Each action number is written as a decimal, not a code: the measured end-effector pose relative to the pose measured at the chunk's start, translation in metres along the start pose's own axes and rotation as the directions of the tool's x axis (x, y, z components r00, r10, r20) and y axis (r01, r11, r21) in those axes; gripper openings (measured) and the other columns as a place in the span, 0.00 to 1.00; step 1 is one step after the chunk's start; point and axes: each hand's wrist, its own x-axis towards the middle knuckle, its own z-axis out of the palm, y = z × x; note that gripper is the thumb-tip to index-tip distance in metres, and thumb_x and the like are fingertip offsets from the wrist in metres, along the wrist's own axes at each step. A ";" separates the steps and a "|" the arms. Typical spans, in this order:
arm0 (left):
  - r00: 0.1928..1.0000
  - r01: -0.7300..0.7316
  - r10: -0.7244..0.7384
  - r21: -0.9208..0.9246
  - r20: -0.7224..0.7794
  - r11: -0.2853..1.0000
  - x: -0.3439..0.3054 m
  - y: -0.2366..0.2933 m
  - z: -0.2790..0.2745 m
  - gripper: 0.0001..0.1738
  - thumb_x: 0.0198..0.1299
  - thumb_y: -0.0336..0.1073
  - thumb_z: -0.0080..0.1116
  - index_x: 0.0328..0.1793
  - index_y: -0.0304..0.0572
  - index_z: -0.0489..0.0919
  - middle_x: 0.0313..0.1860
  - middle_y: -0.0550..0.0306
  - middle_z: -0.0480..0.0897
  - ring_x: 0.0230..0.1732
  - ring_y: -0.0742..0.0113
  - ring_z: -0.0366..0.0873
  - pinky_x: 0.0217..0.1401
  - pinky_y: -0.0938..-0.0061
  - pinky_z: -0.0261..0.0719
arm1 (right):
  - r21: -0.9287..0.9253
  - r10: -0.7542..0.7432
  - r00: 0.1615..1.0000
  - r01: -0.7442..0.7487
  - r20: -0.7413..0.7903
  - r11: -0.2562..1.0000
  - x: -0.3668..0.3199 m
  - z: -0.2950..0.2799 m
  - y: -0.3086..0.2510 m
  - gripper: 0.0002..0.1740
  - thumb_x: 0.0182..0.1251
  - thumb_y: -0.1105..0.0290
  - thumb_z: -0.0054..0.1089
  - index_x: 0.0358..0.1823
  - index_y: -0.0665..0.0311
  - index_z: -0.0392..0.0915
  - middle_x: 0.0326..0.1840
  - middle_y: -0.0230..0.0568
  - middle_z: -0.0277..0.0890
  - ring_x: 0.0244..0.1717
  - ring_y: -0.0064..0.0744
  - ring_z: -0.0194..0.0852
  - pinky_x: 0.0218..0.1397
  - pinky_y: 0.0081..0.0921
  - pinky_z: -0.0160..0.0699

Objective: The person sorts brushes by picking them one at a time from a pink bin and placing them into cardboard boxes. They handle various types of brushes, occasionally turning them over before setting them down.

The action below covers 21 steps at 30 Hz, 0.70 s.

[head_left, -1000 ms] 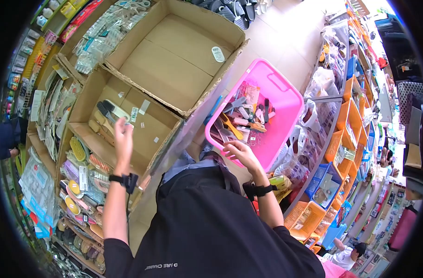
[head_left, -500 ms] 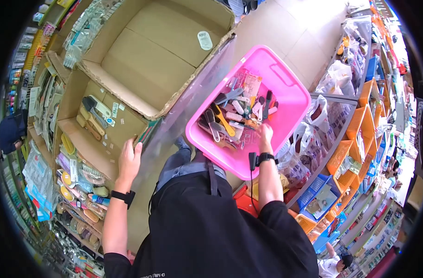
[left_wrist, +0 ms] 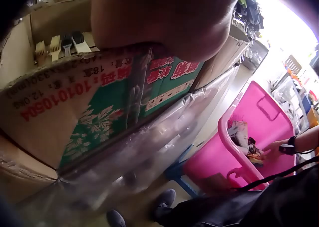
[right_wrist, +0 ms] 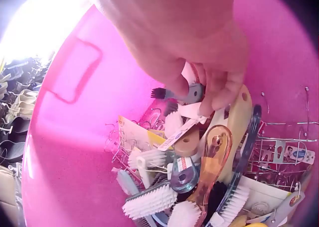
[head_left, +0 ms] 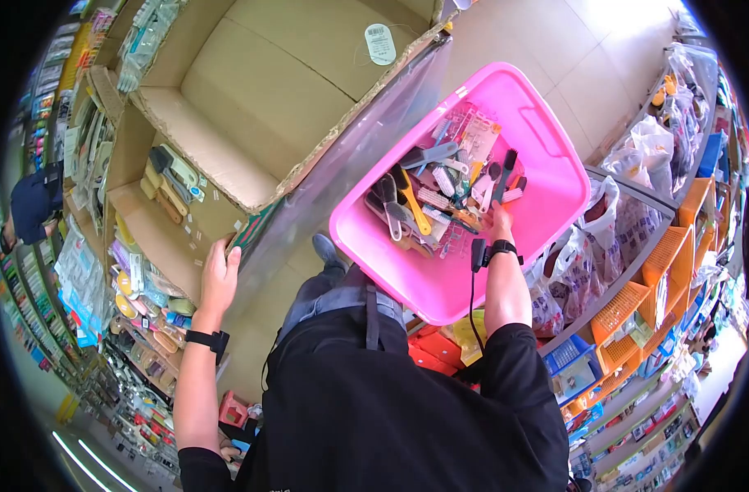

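Many brushes [head_left: 413,205] lie jumbled in the pink tub [head_left: 546,193] at 2 o'clock; our right grip [head_left: 500,223] bends among them, hold unclear, where wire racks [right_wrist: 286,124] could snag bristles. Our left grip [head_left: 218,279] rests on the box [left_wrist: 45,137], closure hidden.

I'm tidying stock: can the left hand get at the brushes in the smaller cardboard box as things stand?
Probably yes: the left hand is at the rim of that open-topped box, and nothing visible covers the brushes, though it would likely need to stretch inward.
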 end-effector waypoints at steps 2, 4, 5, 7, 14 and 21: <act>1.000 0.025 -0.025 0.003 0.017 1.000 0.000 -0.002 0.000 0.26 0.76 0.50 0.45 0.65 0.33 0.72 0.59 0.38 0.78 0.62 0.44 0.75 0.67 0.61 0.69 | -0.028 0.005 1.000 -0.005 -0.014 1.000 -0.002 0.002 -0.003 0.17 0.68 0.55 0.63 0.48 0.59 0.78 0.39 0.37 0.80 0.26 0.32 0.76 0.26 0.29 0.72; 0.999 0.048 -0.048 0.004 0.024 0.999 -0.001 -0.001 0.000 0.26 0.76 0.50 0.45 0.65 0.33 0.72 0.59 0.38 0.78 0.62 0.44 0.75 0.67 0.61 0.69 | -0.050 -0.012 1.000 0.013 0.002 0.999 -0.001 0.001 -0.002 0.15 0.69 0.54 0.62 0.42 0.57 0.80 0.31 0.32 0.80 0.26 0.28 0.75 0.25 0.29 0.72; 0.998 0.057 -0.057 0.005 0.023 0.998 -0.001 0.000 0.000 0.26 0.76 0.50 0.45 0.65 0.34 0.72 0.59 0.38 0.78 0.62 0.44 0.75 0.67 0.61 0.69 | -0.055 -0.019 1.000 0.018 -0.019 0.998 0.000 0.003 -0.002 0.14 0.69 0.54 0.61 0.42 0.58 0.80 0.30 0.32 0.80 0.25 0.29 0.75 0.24 0.29 0.72; 0.998 0.062 -0.063 0.010 0.020 0.998 -0.001 0.002 0.000 0.26 0.76 0.50 0.45 0.65 0.34 0.72 0.59 0.38 0.78 0.63 0.44 0.75 0.66 0.60 0.69 | -0.061 -0.031 0.997 0.027 -0.065 0.998 0.006 0.003 0.001 0.14 0.69 0.55 0.60 0.42 0.58 0.80 0.30 0.33 0.80 0.23 0.29 0.76 0.22 0.29 0.71; 0.998 0.059 -0.060 0.030 0.008 0.998 -0.002 0.001 0.001 0.27 0.76 0.50 0.44 0.65 0.33 0.72 0.59 0.37 0.78 0.62 0.43 0.75 0.66 0.61 0.70 | -0.301 -0.357 0.931 0.317 -0.084 0.899 0.005 -0.010 -0.008 0.13 0.70 0.63 0.54 0.38 0.67 0.79 0.26 0.39 0.80 0.18 0.31 0.76 0.18 0.29 0.72; 0.999 -0.038 0.037 -0.020 -0.034 0.999 -0.002 -0.008 0.004 0.27 0.76 0.51 0.44 0.64 0.33 0.73 0.58 0.37 0.78 0.61 0.44 0.76 0.64 0.60 0.71 | 0.313 -0.270 0.946 0.205 0.181 0.928 -0.054 -0.019 0.001 0.12 0.75 0.63 0.53 0.47 0.65 0.77 0.36 0.39 0.82 0.29 0.29 0.80 0.30 0.26 0.79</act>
